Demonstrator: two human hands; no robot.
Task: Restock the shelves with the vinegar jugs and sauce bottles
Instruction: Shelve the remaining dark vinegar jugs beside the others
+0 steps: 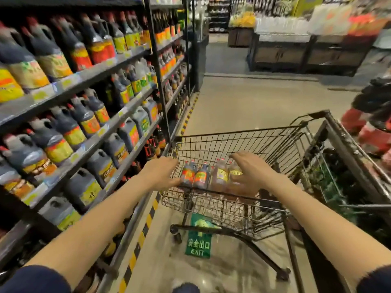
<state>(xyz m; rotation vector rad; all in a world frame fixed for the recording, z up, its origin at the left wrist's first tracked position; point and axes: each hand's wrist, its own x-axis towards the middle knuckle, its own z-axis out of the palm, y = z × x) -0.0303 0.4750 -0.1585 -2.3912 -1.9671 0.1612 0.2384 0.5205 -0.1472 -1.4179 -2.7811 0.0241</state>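
**Both hands reaching into a wire cart beside stocked condiment shelving**

While the person stands in a store aisle, both bare forearms extend forward toward a wire shopping cart (pixel 243 144) that stands just right of the shelves (pixel 88 115). Four bottles stand upright in the near end of the cart's basket. Two are dark sauce bottles (pixel 195 174) with red-orange labels and red caps; beside them, to the right, are two amber vinegar jugs (pixel 221 175) with yellow labels. The left hand (pixel 163 172) lies at the cart's near left corner, fingers extended toward the leftmost dark bottle; whether it touches the bottle or the wire rim cannot be told, and it closes on nothing visible. The right hand (pixel 251 174) is spread wide, palm down, over and beside the rightmost amber jug, fingers splayed and not closed around it; contact cannot be told.

On the left, the shelves carry rows of dark handled jugs with yellow, orange and green labels on several tiers, with price tags along the shelf edges. A yellow-and-black striped strip (pixel 146 225) runs along the floor at the shelf base. Under the cart, a green exit sign (pixel 198 242) is fixed to the floor. A second cart (pixel 342 166) stands just right of the first. Dark sleeves (pixel 36 280) show at both lower corners.
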